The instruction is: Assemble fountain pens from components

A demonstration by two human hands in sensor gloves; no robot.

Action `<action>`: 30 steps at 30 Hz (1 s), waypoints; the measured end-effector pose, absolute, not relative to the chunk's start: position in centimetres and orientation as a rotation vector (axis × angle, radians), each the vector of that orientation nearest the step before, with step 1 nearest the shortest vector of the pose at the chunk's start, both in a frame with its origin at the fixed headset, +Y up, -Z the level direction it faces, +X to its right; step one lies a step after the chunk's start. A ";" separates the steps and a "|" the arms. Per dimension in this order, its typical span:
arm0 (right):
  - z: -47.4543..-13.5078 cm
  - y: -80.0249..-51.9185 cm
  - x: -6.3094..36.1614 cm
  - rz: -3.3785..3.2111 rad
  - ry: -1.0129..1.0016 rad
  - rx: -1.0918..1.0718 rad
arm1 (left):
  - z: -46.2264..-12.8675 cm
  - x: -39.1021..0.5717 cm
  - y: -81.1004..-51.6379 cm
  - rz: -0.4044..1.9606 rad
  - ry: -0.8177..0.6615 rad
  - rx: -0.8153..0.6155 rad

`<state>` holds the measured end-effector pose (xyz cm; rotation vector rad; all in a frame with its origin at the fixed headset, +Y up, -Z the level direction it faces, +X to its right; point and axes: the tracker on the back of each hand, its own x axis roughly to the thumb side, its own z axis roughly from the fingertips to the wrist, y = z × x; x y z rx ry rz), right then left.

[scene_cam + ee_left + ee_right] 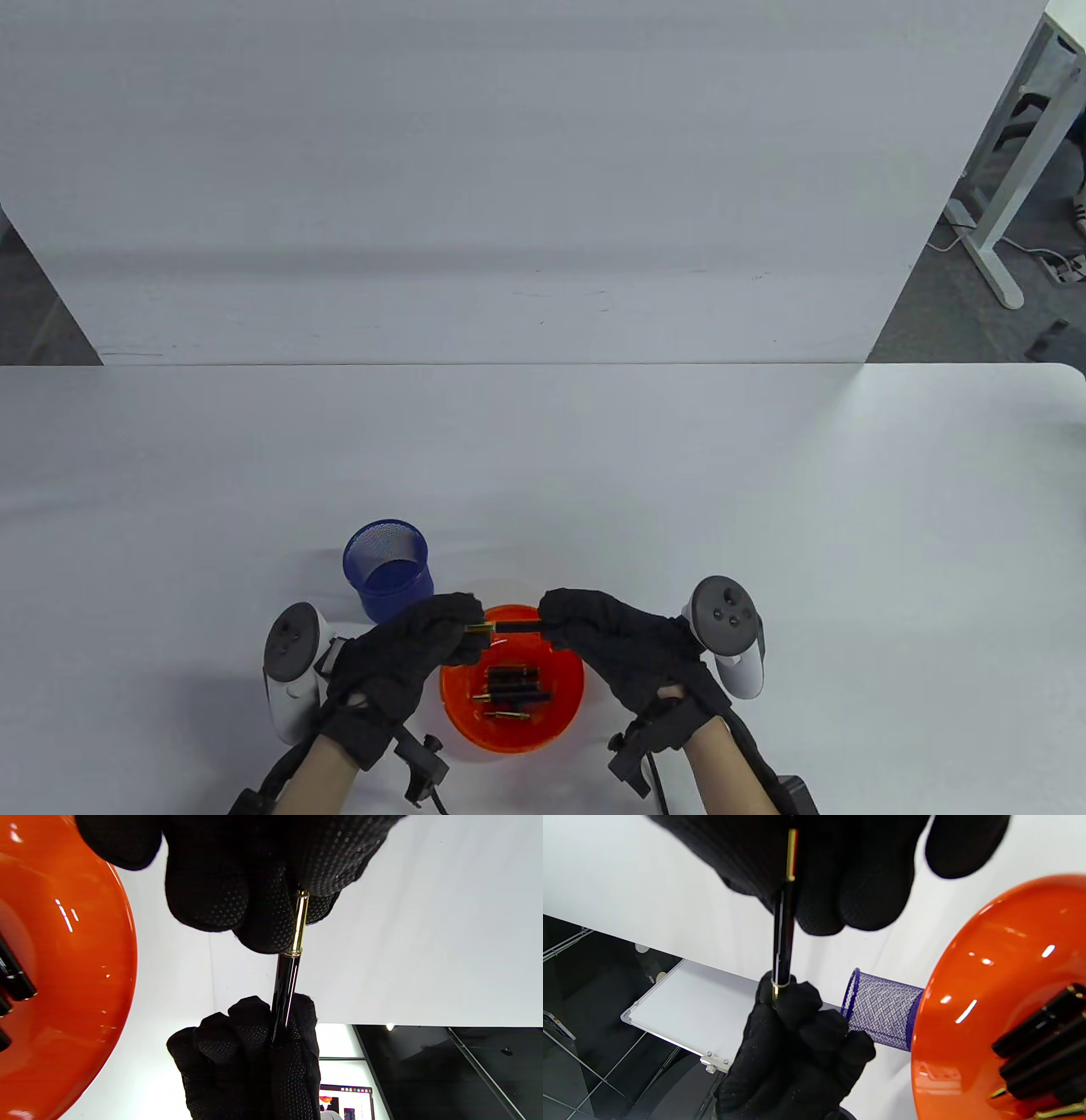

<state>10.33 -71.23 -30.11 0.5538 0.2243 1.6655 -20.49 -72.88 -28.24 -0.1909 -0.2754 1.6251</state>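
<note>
Both gloved hands hold one fountain pen level above the orange bowl (509, 737). My left hand (462, 632) pinches the gold end (480, 628), which also shows in the left wrist view (299, 921). My right hand (556, 624) grips the black barrel (519, 626), which also shows in the left wrist view (284, 997) and in the right wrist view (782, 938). The gold and black parts meet at a gold ring (292, 952). Several more black and gold pen parts (512, 683) lie in the bowl.
A blue mesh cup (388, 567) stands just left of and behind the bowl, close to my left hand. A white wall panel (475, 170) rises behind the table. The table's far right corner (1073, 373) is in view.
</note>
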 end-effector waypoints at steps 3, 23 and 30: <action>-30.1 -71.2 10.3 1.661 0.224 0.553 | -28.2 -20.5 -72.8 1.629 -0.275 -0.189; -30.0 -70.7 10.3 1.683 0.233 0.595 | -28.3 -20.5 -72.9 1.631 -0.274 -0.191; -30.0 -71.0 10.3 1.660 0.228 0.562 | -28.3 -20.5 -72.9 1.629 -0.281 -0.193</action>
